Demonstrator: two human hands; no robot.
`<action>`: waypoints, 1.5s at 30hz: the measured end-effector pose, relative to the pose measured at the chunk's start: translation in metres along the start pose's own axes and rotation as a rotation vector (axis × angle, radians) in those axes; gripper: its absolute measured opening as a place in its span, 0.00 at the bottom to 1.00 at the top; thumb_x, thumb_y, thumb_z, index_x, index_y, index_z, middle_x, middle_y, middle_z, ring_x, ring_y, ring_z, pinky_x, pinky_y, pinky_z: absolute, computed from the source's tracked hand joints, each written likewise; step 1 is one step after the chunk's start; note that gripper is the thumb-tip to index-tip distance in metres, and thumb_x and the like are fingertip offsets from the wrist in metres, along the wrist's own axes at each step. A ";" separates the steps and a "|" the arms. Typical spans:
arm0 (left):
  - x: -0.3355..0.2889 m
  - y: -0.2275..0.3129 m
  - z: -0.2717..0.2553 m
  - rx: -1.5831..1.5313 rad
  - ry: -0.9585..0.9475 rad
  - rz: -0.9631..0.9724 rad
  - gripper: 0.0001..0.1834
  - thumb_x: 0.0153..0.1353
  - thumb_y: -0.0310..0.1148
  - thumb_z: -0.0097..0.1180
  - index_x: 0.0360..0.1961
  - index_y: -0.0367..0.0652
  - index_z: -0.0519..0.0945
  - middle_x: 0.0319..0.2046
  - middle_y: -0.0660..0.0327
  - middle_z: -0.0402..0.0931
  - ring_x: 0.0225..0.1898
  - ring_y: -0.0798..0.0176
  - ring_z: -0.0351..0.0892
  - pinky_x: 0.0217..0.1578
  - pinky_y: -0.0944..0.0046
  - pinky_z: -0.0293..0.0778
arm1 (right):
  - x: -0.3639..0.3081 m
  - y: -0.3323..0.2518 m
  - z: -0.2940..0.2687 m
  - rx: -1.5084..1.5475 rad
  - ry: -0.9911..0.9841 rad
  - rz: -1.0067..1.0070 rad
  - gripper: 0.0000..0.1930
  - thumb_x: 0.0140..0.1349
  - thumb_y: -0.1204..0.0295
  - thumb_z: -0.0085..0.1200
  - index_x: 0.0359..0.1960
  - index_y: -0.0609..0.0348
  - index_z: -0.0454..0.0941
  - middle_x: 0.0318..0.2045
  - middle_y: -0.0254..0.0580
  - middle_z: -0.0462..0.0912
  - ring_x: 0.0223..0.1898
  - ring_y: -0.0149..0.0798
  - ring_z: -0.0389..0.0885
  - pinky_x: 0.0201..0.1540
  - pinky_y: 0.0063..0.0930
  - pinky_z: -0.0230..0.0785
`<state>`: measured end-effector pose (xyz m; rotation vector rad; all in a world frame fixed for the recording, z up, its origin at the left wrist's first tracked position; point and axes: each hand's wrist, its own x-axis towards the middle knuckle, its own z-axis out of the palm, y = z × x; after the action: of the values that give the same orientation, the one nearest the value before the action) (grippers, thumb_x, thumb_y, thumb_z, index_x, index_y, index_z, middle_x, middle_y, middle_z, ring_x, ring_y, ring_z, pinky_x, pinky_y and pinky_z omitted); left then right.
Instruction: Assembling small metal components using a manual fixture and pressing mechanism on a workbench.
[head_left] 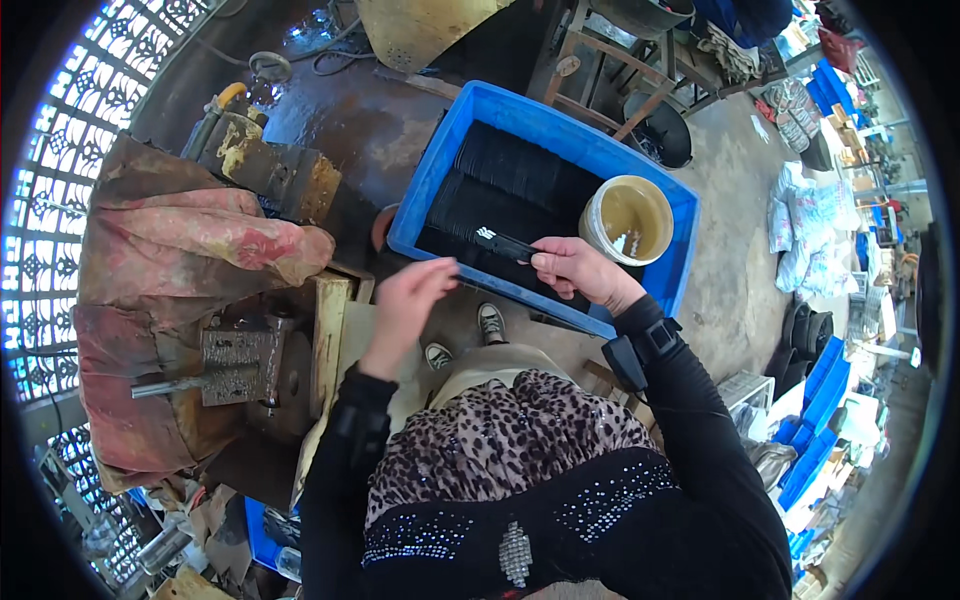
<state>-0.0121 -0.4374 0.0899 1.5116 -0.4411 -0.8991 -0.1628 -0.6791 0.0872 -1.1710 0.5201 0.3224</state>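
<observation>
In my right hand [580, 270] I grip a narrow flat black strip [508, 245] by its right end, thumb on top. A small white marking shows near the strip's far left end. To the left, my left hand [412, 305] is raised with its fingers loosely bent and apart, and I see nothing held in it. Beneath the hands a blue plastic crate [425, 185] holds rows of thin black pieces [530, 165] packed tightly side by side. At the crate's right end stands a pale round bucket [600, 230] with yellowish-brown liquid and a few small light bits inside.
On my left is a machine [240, 360] with a metal shaft, partly draped with stained reddish cloth [200, 235]. A wooden board edge [330, 335] stands beside it. A wooden-framed stand [610, 100] is beyond the crate. White sacks [800, 230] and blue bins [815, 400] lie far right.
</observation>
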 end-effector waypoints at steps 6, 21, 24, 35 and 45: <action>0.025 -0.009 0.056 -0.435 -0.165 -0.240 0.15 0.67 0.38 0.54 0.51 0.41 0.77 0.46 0.62 0.79 0.50 0.66 0.77 0.50 0.65 0.71 | -0.007 0.000 0.023 -0.053 0.079 -0.104 0.09 0.67 0.67 0.52 0.37 0.60 0.75 0.20 0.31 0.72 0.17 0.28 0.67 0.21 0.21 0.63; 0.024 -0.012 0.074 -0.554 0.055 -0.317 0.10 0.65 0.39 0.58 0.44 0.48 0.79 0.42 0.67 0.80 0.45 0.70 0.77 0.48 0.66 0.69 | -0.004 0.019 0.045 -0.535 0.311 -0.226 0.09 0.69 0.67 0.50 0.35 0.60 0.72 0.21 0.30 0.72 0.21 0.24 0.70 0.23 0.22 0.63; 0.024 -0.013 0.071 -0.553 0.025 -0.284 0.09 0.66 0.37 0.57 0.44 0.47 0.79 0.41 0.66 0.80 0.45 0.70 0.78 0.49 0.66 0.70 | -0.006 0.016 0.049 -0.394 0.287 -0.175 0.10 0.69 0.66 0.49 0.34 0.61 0.70 0.21 0.33 0.72 0.22 0.27 0.70 0.24 0.24 0.65; 0.029 -0.004 0.068 -0.641 -0.001 -0.244 0.09 0.66 0.32 0.54 0.45 0.43 0.78 0.42 0.62 0.80 0.45 0.66 0.79 0.49 0.64 0.72 | -0.007 0.012 0.054 -0.094 0.243 -0.168 0.10 0.72 0.65 0.45 0.34 0.57 0.69 0.22 0.28 0.69 0.21 0.21 0.66 0.22 0.17 0.60; 0.026 -0.002 0.063 -0.603 -0.014 -0.240 0.09 0.66 0.32 0.55 0.44 0.41 0.79 0.40 0.62 0.81 0.41 0.70 0.80 0.43 0.70 0.74 | 0.000 0.019 0.057 -0.224 0.274 -0.152 0.10 0.71 0.64 0.46 0.36 0.57 0.70 0.21 0.32 0.72 0.19 0.28 0.69 0.21 0.22 0.62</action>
<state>-0.0438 -0.4977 0.0847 1.0110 0.0162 -1.1090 -0.1593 -0.6192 0.0891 -1.4747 0.6406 0.0898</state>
